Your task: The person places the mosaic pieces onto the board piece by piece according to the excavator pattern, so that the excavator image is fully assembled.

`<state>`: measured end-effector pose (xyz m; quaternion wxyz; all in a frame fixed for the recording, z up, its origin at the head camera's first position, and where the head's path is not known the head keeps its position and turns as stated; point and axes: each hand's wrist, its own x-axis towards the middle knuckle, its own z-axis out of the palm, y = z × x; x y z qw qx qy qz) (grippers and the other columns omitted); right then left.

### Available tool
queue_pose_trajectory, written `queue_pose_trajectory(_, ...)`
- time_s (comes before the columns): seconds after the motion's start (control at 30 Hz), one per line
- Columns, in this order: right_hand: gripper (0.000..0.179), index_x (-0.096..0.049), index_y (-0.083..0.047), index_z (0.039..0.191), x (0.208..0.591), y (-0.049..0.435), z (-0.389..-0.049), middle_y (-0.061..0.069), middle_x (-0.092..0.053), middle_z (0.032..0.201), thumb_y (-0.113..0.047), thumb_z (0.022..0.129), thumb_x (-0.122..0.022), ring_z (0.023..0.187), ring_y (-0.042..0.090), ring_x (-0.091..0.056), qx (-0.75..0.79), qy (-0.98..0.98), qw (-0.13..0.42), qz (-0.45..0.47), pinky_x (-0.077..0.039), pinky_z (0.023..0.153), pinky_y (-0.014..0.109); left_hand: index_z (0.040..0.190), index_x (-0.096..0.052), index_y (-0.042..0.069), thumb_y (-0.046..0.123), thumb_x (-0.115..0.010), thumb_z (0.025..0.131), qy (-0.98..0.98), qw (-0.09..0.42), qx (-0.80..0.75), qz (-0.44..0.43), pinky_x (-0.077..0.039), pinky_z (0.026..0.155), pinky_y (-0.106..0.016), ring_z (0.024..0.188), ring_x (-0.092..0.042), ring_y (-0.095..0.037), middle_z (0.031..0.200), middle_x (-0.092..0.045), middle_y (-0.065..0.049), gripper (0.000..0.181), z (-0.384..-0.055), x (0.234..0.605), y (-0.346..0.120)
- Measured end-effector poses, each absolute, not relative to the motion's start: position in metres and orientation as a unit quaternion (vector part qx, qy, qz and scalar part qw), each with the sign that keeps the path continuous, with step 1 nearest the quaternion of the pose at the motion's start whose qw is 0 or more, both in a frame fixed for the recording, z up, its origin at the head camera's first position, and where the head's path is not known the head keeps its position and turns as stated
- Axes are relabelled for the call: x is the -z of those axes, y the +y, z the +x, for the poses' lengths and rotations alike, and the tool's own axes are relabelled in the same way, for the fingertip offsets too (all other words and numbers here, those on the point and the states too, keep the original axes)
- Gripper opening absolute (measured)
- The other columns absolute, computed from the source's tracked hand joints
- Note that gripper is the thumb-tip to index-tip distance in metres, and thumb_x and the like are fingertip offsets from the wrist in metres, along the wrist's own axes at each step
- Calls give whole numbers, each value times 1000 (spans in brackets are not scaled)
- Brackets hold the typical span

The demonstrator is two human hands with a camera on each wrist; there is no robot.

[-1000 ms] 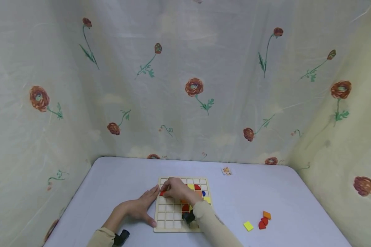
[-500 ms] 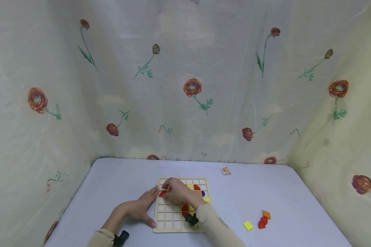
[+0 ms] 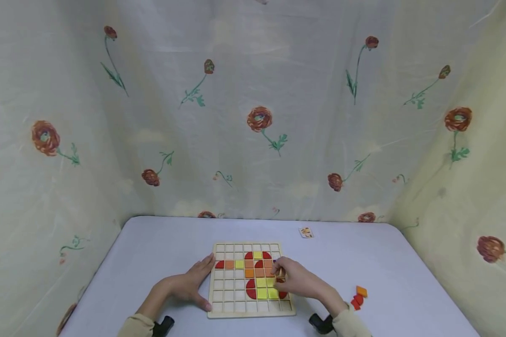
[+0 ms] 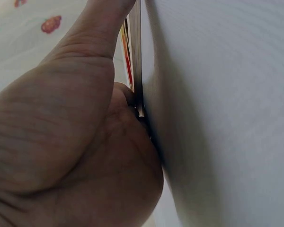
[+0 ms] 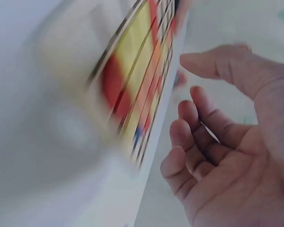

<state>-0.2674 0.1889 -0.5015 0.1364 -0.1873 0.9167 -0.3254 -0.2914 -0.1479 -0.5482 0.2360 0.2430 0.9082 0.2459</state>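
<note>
A wooden grid board (image 3: pixel 229 306) lies on the table with red, orange and yellow tiles in its cells. Along its left edge, my left hand (image 3: pixel 187 285) rests with thumb and fingers spread; in the left wrist view the palm (image 4: pixel 123 156) stands beside the board's side. Above the board's right part hovers my right hand (image 3: pixel 300 279), fingers loosely bent and nothing between them. The right wrist view shows its thumb (image 5: pixel 213 64) apart from the fingertips. A red quarter-round tile (image 3: pixel 219 265), an orange tile (image 3: pixel 229 265) and a yellow tile (image 3: pixel 239 264) sit in one row at the left.
Loose on the table to the right lie an orange tile (image 3: pixel 361 291) and red pieces (image 3: pixel 357 302). A small picture card (image 3: pixel 306 232) is behind the board. Flowered cloth (image 3: pixel 236 140) hangs around the table's back and sides.
My right hand has left the board's left side and moved right, uncovering the tiles in the middle. The loose yellow tile is now hidden around the right forearm. My left hand has stayed put.
</note>
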Motion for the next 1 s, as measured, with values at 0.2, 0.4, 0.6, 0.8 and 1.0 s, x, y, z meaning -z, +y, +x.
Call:
queue_pose_trajectory(0.2, 30, -58, -7, 107, 504, 267, -254, 5, -60, 101, -7, 80, -71, 93, 20, -50, 348, 920, 125, -132, -45, 71, 26, 155, -6, 6, 67, -79, 58, 907, 236, -251, 241, -7, 122, -53, 150, 1, -34, 164, 3, -12, 136, -290, 549, -153)
queue_pose_trajectory(0.4, 34, -57, -1, 111, 513, 341, -244, 9, -59, 105, -2, 78, -67, 92, 21, -50, 361, 924, 92, -82, -44, 68, 22, 155, -7, 6, 63, -80, 60, 910, 236, -247, 236, -9, 122, -51, 151, 0, -33, 164, 3, -12, 133, -290, 548, -152)
queue_pose_trajectory(0.6, 39, -54, 3, 116, 528, 389, -240, 10, -59, 109, -6, 81, -67, 97, 23, -52, 343, 935, 90, 15, -52, 78, 32, 155, -8, 6, 60, -82, 61, 909, 231, -248, 241, -11, 121, -53, 150, -2, -34, 164, 2, -12, 131, -289, 546, -150)
queue_pose_trajectory(0.8, 42, -53, 7, 119, 539, 408, -241, 14, -61, 114, -5, 81, -67, 100, 26, -56, 323, 941, 85, 44, -52, 87, 45, 156, -7, 6, 60, -81, 62, 907, 234, -251, 242, -9, 122, -51, 151, 0, -32, 164, 3, -11, 131, -290, 547, -150)
queue_pose_trajectory(1.0, 37, -59, 3, 114, 541, 408, -240, 10, -63, 109, -5, 79, -70, 93, 20, -55, 326, 941, 87, 41, -52, 79, 36, 155, -7, 6, 60, -81, 62, 906, 235, -253, 244, -10, 122, -51, 151, 0, -32, 164, 3, -12, 131, -290, 548, -148)
